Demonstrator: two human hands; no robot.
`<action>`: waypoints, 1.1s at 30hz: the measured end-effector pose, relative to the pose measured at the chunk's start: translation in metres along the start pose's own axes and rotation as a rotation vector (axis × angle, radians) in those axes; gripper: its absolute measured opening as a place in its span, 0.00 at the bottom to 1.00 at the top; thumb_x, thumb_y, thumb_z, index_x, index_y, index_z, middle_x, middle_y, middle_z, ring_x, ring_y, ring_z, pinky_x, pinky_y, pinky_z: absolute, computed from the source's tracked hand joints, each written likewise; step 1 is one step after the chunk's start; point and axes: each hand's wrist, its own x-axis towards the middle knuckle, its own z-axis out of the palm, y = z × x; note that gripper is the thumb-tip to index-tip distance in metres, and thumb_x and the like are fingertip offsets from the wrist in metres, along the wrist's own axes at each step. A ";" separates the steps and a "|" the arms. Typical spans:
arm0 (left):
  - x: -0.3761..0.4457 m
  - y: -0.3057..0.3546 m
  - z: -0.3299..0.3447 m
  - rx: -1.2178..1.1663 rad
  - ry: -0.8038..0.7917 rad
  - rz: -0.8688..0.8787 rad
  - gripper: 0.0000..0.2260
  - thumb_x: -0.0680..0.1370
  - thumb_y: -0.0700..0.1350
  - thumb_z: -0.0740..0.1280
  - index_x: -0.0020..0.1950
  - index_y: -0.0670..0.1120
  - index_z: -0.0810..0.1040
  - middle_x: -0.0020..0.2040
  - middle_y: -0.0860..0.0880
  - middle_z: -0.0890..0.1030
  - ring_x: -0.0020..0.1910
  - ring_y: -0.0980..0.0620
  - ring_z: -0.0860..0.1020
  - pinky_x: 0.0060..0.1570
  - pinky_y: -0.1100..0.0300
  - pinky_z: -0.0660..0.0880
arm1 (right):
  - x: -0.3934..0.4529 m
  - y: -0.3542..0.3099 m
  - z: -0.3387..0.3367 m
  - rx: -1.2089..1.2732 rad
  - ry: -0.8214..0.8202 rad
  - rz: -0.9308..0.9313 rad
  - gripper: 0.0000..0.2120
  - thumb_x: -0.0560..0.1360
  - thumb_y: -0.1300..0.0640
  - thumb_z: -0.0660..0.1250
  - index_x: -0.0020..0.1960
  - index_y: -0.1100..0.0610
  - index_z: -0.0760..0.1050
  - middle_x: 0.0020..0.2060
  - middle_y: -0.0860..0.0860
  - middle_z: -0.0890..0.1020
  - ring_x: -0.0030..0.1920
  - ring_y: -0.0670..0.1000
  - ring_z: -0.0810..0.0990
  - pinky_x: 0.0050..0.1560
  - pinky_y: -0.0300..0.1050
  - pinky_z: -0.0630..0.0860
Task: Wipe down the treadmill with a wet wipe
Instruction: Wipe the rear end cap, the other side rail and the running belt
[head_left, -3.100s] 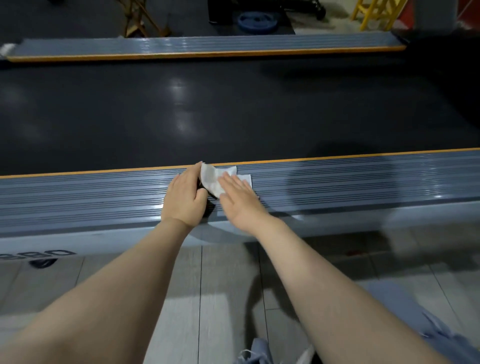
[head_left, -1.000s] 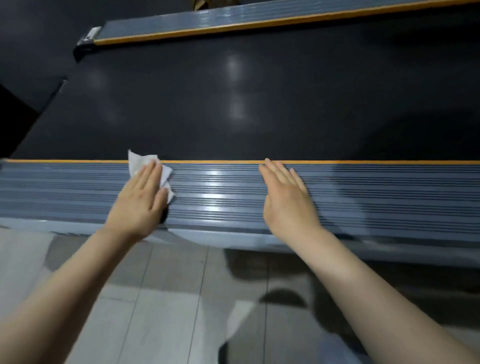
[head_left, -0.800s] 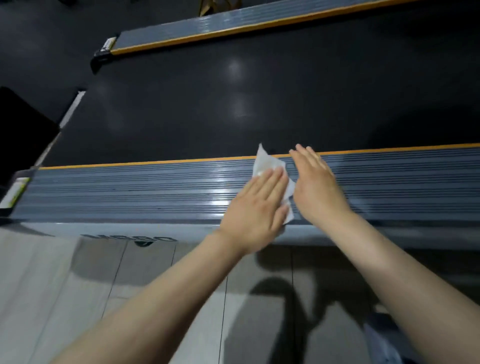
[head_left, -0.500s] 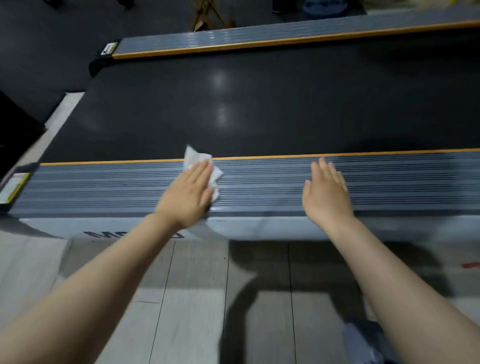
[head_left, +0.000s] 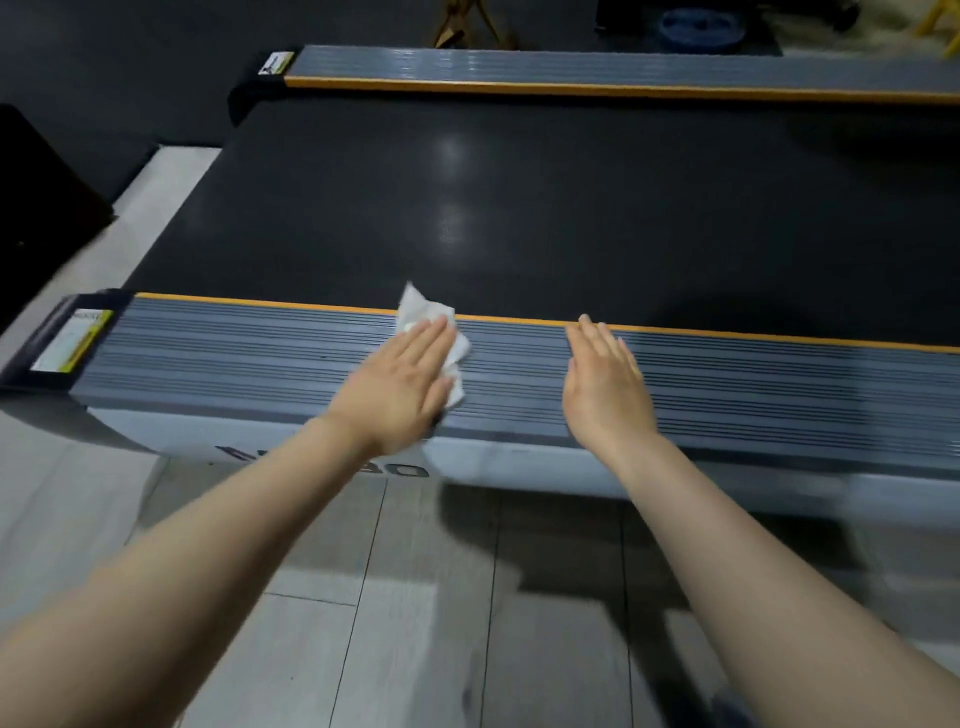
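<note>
The treadmill lies across the view, with a black belt (head_left: 519, 208) between two grey ribbed side rails edged in orange. On the near rail (head_left: 234, 353), my left hand (head_left: 400, 384) presses flat with straight fingers on a crumpled white wet wipe (head_left: 423, 312). Part of the wipe sticks out beyond my fingertips, over the orange strip. My right hand (head_left: 605, 384) rests flat on the same rail, to the right of the wipe, holding nothing.
The far rail (head_left: 623, 70) runs along the top. A yellow-and-white label (head_left: 72, 340) marks the near rail's left end cap. Grey plank floor (head_left: 415, 597) lies below the treadmill's white side panel. A blue weight plate (head_left: 698, 23) and wooden legs stand beyond.
My left hand has been sliding the wipe back and forth along the near rail. Since half a second ago the wipe sits a little nearer my right hand, which stays flat on the rail.
</note>
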 end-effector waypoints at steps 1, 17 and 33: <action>-0.012 -0.032 -0.003 0.011 -0.001 -0.071 0.32 0.82 0.58 0.40 0.80 0.39 0.53 0.81 0.42 0.54 0.80 0.49 0.51 0.78 0.54 0.45 | 0.001 -0.006 0.001 -0.019 0.005 0.022 0.24 0.83 0.60 0.52 0.78 0.57 0.55 0.78 0.52 0.55 0.78 0.51 0.51 0.78 0.48 0.48; -0.065 -0.113 -0.010 -0.014 -0.070 0.018 0.32 0.82 0.60 0.37 0.81 0.43 0.49 0.81 0.47 0.49 0.81 0.51 0.48 0.79 0.54 0.45 | 0.034 -0.166 0.059 -0.118 -0.110 -0.157 0.25 0.83 0.56 0.50 0.79 0.57 0.50 0.79 0.52 0.51 0.79 0.52 0.48 0.78 0.49 0.44; -0.149 -0.264 -0.028 -0.020 0.036 -0.224 0.32 0.82 0.59 0.42 0.79 0.38 0.56 0.80 0.41 0.56 0.80 0.45 0.54 0.78 0.58 0.43 | 0.031 -0.319 0.114 -0.272 -0.220 -0.439 0.37 0.80 0.38 0.45 0.79 0.62 0.43 0.78 0.60 0.45 0.78 0.61 0.43 0.77 0.57 0.43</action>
